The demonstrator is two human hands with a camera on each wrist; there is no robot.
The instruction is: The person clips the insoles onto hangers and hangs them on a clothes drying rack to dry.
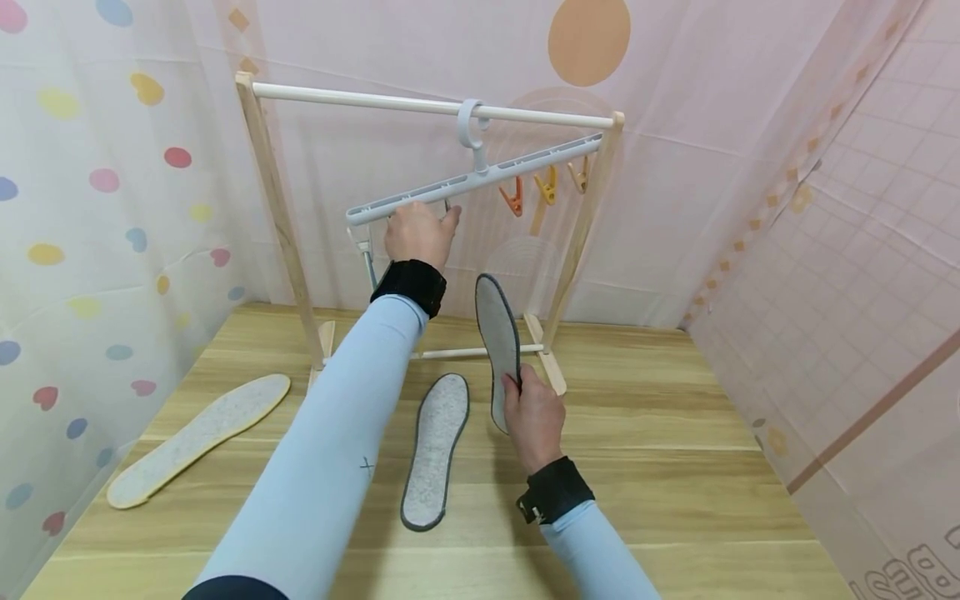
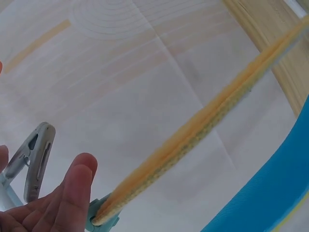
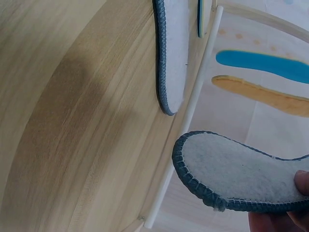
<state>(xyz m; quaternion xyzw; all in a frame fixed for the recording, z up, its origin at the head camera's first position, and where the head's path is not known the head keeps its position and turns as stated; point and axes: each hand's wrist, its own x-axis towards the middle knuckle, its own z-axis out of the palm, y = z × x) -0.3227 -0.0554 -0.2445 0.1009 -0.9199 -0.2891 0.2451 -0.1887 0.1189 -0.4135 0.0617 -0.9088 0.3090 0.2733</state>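
Note:
In the head view my right hand (image 1: 536, 417) grips a grey insole (image 1: 497, 342) with dark edging by its lower part, holding it upright above the table. My left hand (image 1: 420, 233) is raised to the left half of the pale blue hanger (image 1: 480, 177). In the left wrist view its fingers lie beside a grey clip (image 2: 39, 162), with a visible gap. Close to those fingers, a green clip (image 2: 104, 212) holds the end of a yellow insole (image 2: 183, 137). A blue insole (image 2: 270, 179) hangs nearby. A matching dark-edged insole (image 1: 437, 450) lies on the table.
The hanger hangs tilted from a white rod (image 1: 360, 98) on a wooden-legged rack, right end higher. On its right half are an orange clip (image 1: 513, 197), a yellow clip (image 1: 547, 185) and a tan clip (image 1: 578, 175). A yellow-edged insole (image 1: 202, 437) lies at left on the wooden table (image 1: 660, 467).

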